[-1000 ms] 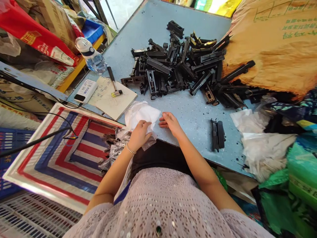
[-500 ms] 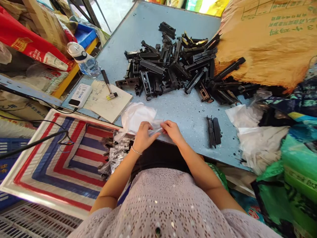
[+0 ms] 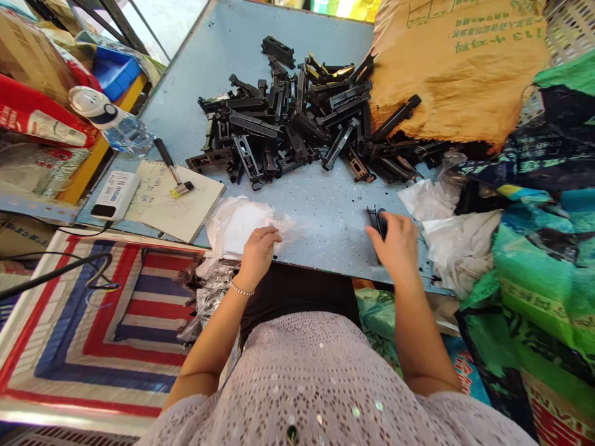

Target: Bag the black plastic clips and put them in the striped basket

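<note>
My left hand [image 3: 258, 253] pinches the edge of a thin clear plastic bag [image 3: 289, 228] at the table's front edge, beside a stack of white plastic bags [image 3: 237, 224]. Over on the right, my right hand [image 3: 398, 243] has its thumb and fingers around a long black slotted part [image 3: 374, 220], which stays on the table; the hand covers much of it. A large heap of similar black parts [image 3: 279, 121] lies farther back, a few of them brown or gold-coloured.
A hammer [image 3: 168, 162] lies on a cardboard sheet [image 3: 186, 214] beside a white power bank [image 3: 115, 196] and a water bottle [image 3: 123, 130]. An orange sack [image 3: 455, 80] and crumpled bags [image 3: 460, 244] crowd the right. A striped-lined crate [image 3: 88, 334] stands low on the left.
My right hand has let go of the clear bag and moved right to the lone black part. My left hand keeps the bag. The view has shifted to the right.
</note>
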`<state>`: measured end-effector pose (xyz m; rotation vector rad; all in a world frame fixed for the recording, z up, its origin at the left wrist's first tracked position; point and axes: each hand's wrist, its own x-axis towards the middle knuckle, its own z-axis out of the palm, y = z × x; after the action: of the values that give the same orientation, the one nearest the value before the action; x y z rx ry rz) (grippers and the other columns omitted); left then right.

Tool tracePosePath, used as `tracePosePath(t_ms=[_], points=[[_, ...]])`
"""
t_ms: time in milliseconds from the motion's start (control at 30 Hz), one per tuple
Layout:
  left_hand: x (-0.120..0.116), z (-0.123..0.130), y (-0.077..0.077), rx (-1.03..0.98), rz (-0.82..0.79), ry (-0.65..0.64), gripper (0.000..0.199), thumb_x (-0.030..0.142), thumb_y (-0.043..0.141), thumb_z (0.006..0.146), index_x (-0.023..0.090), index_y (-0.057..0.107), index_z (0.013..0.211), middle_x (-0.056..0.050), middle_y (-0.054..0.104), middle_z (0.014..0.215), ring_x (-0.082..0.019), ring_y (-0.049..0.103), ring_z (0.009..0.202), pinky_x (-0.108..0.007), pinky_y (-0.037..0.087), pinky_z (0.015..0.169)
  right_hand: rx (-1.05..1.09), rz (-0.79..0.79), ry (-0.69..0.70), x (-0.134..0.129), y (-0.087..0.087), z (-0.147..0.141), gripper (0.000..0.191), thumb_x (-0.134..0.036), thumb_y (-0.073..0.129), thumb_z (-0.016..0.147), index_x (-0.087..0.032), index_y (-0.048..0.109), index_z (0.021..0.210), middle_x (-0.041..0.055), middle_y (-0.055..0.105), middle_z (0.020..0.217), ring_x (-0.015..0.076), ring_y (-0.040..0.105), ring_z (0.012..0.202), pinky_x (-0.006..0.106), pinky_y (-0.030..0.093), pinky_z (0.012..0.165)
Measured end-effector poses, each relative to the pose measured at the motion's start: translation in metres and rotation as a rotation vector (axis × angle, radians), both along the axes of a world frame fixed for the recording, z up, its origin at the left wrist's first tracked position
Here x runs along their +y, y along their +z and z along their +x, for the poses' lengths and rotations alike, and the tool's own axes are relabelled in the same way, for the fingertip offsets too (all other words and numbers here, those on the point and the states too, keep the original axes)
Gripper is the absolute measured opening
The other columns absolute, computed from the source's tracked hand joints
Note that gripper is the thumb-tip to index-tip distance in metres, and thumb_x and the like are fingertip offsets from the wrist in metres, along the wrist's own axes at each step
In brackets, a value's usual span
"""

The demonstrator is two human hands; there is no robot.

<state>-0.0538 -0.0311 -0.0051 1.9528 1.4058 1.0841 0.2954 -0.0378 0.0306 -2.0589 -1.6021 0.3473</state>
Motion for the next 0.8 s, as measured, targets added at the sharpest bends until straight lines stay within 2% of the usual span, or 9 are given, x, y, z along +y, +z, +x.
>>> tracePosePath(t_ms=[100,167,300,400,500,567,633,700,800], points=[[0.0,0.006,0.002,0.188,0.028,-0.054,0.033,0.013,0.045,0.098,0.02,0.071,0.116,-0.012,0.071,0.118,-0.022,0.066,0.112,-0.042,0.056,0.101,-0.084,-0.269,-0.066,-0.012,-0.004,0.046,0.042,-0.043,0.063,0.086,-0.011,0.065,0.114,0.0254,0.066,0.114,0.039,0.062,0.111,0.054,0.049,0.093],[0.002,0.011,0.0,0.214,0.013,-0.063,0.036,0.014,0.046,0.098,0.019,0.067,0.126,-0.013,0.069,0.124,-0.023,0.066,0.117,-0.043,0.056,0.104,0.176,-0.349,-0.027,-0.02,-0.006,0.048,0.039,-0.046,0.06,0.089,-0.014,0.066,0.11,0.0191,0.07,0.104,0.0347,0.065,0.102,0.05,0.053,0.088],[0.003,0.023,0.002,0.162,-0.045,-0.126,0.044,0.011,0.05,0.094,0.017,0.06,0.136,-0.015,0.062,0.137,-0.024,0.063,0.125,-0.044,0.054,0.108,1.102,-0.513,0.226,-0.031,0.004,-0.01,0.053,-0.056,0.065,0.087,-0.022,0.065,0.126,0.0116,0.073,0.109,0.0256,0.071,0.088,0.04,0.06,0.071],[0.001,0.029,0.009,0.073,-0.124,-0.18,0.042,0.01,0.056,0.089,0.016,0.062,0.131,-0.015,0.064,0.13,-0.019,0.069,0.1,-0.035,0.061,0.089,1.402,-0.697,0.433,-0.023,0.011,-0.065,0.052,-0.048,0.075,0.082,-0.023,0.068,0.127,0.0089,0.072,0.11,0.023,0.072,0.086,0.038,0.063,0.07],[-0.001,0.021,0.014,0.042,-0.166,-0.151,0.028,0.01,0.06,0.087,0.015,0.068,0.113,-0.01,0.068,0.108,-0.015,0.065,0.078,-0.029,0.06,0.072,1.365,-0.749,0.545,-0.003,0.01,-0.093,0.042,-0.045,0.075,0.083,-0.022,0.073,0.117,0.008,0.07,0.114,0.0209,0.072,0.086,0.036,0.063,0.072],[-0.003,0.01,0.015,0.042,-0.168,-0.062,0.035,0.009,0.059,0.085,0.016,0.066,0.119,-0.011,0.067,0.114,-0.013,0.064,0.074,-0.027,0.059,0.069,1.245,-0.681,0.617,0.009,0.008,-0.097,0.039,-0.046,0.073,0.085,-0.022,0.075,0.116,0.0083,0.068,0.124,0.0224,0.071,0.098,0.039,0.062,0.085],[-0.006,0.0,0.013,0.049,-0.147,0.035,0.051,0.008,0.056,0.085,0.018,0.058,0.136,-0.015,0.062,0.134,-0.012,0.066,0.076,-0.028,0.06,0.07,1.066,-0.583,0.699,0.016,0.006,-0.098,0.035,-0.044,0.073,0.086,-0.023,0.077,0.115,0.0081,0.066,0.131,0.0259,0.064,0.119,0.045,0.052,0.106],[-0.012,-0.005,0.009,0.107,-0.072,0.101,0.061,0.007,0.051,0.088,0.019,0.048,0.148,-0.017,0.054,0.147,-0.017,0.07,0.096,-0.032,0.062,0.083,0.927,-0.517,0.736,0.018,0.005,-0.102,0.031,-0.042,0.075,0.085,-0.022,0.079,0.108,0.0081,0.066,0.13,0.0277,0.056,0.13,0.047,0.042,0.117],[-0.02,-0.003,0.001,0.263,0.106,0.107,0.067,0.006,0.042,0.094,0.022,0.033,0.158,-0.015,0.044,0.158,-0.027,0.055,0.137,-0.042,0.054,0.108,0.979,-0.515,0.58,0.014,0.003,-0.115,0.03,-0.044,0.074,0.084,-0.022,0.079,0.105,0.009,0.062,0.132,0.0251,0.067,0.111,0.043,0.058,0.099]])
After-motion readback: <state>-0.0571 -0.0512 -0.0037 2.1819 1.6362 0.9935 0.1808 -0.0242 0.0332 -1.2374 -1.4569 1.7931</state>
